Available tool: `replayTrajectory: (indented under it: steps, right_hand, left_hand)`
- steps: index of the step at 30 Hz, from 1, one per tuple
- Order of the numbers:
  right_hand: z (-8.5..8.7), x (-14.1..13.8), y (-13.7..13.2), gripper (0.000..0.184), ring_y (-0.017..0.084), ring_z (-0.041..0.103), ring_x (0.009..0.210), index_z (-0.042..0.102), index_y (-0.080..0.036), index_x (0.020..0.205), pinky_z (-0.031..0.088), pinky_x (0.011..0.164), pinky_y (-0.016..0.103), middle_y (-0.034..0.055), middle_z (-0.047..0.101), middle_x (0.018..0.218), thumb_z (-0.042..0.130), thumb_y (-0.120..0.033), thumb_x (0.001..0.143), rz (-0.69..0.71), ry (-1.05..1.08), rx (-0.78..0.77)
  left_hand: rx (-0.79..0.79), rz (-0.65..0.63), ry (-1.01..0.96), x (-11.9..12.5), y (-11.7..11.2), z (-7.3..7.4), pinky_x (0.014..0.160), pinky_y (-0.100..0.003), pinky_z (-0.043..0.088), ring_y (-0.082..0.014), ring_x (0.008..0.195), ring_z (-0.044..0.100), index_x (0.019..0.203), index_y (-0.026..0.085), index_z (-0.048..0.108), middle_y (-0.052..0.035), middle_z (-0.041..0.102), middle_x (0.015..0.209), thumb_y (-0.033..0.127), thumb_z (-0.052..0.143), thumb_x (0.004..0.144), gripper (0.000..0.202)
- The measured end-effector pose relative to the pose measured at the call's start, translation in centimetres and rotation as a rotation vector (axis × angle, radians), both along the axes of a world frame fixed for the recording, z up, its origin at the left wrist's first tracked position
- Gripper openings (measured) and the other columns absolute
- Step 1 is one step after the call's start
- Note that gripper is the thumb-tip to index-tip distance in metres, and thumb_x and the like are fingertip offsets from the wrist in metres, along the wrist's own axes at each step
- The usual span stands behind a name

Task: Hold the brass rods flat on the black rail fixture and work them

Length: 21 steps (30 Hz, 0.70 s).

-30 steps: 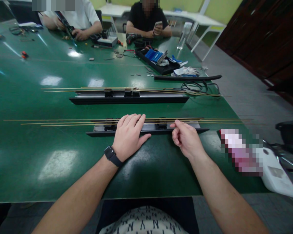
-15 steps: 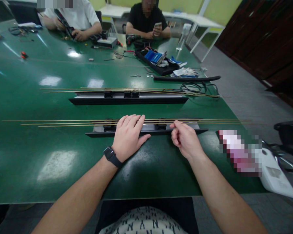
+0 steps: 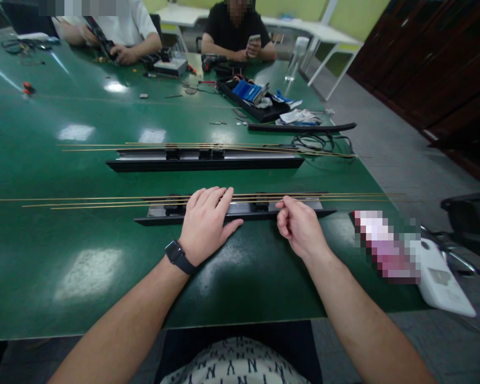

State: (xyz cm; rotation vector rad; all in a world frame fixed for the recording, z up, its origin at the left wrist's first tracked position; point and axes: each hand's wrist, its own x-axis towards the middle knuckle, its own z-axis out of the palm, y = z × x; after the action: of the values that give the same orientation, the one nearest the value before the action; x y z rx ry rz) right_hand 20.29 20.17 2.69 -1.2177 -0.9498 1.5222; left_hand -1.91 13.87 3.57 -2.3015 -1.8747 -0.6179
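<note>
My left hand [image 3: 206, 221], a dark watch [image 3: 176, 253] on its wrist, lies palm down with outstretched fingers over a dark metal channel [image 3: 244, 214] and the thin brass-coloured rods [image 3: 84, 200] running along it. What is under the palm is hidden. To its right, my right hand [image 3: 298, 224] is closed in a pinch at the front rod, thumb and forefinger together, the other fingers curled. Black blocks [image 3: 260, 201] sit inside the channel beneath the rods. A second such channel [image 3: 208, 164] lies parallel farther back, with similar rods [image 3: 92, 145] across it.
Behind are a black strip [image 3: 302, 127], a coiled cable [image 3: 314, 143], gloves [image 3: 300, 117] and a black tray [image 3: 264, 112] with a blue part. A white device [image 3: 444, 282] lies at the table's right edge. Two people sit across the green table [image 3: 92, 272], one holding a phone [image 3: 254, 40].
The whole view has shifted slightly, so everything appears a little farther left. Both hands keep nearly the same pose and place over the channel and rods.
</note>
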Motion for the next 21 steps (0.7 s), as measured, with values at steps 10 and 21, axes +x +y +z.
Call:
replayTrajectory:
  steps: [10, 21]
  right_hand:
    - [-0.01, -0.12, 0.08, 0.035, 0.008, 0.038, 0.027, 0.065, -0.017, 0.083, 0.02, 0.027, 0.018, -0.0032, 0.055, 0.043, 0.071, -0.051, 0.087, -0.015, -0.014, -0.01]
    - [0.04, 0.22, 0.05, 0.036, 0.007, 0.04, 0.028, 0.069, -0.014, 0.084, 0.019, 0.028, 0.017, -0.0025, 0.056, 0.044, 0.07, -0.05, 0.088, 0.043, -0.034, 0.005]
  left_hand:
    - [0.01, -0.01, 0.001, -0.06, 0.05, -0.01, 0.118, -0.051, 0.035, -0.0338, 0.134, 0.054, 0.147, 0.016, 0.052, -0.0157, 0.063, 0.14, 0.047, 0.064, 0.094, 0.062]
    - [0.022, -0.013, 0.005, -0.06, 0.03, -0.03, 0.118, -0.051, 0.034, -0.034, 0.133, 0.054, 0.146, 0.015, 0.052, -0.0161, 0.063, 0.139, 0.047, 0.063, 0.094, 0.062]
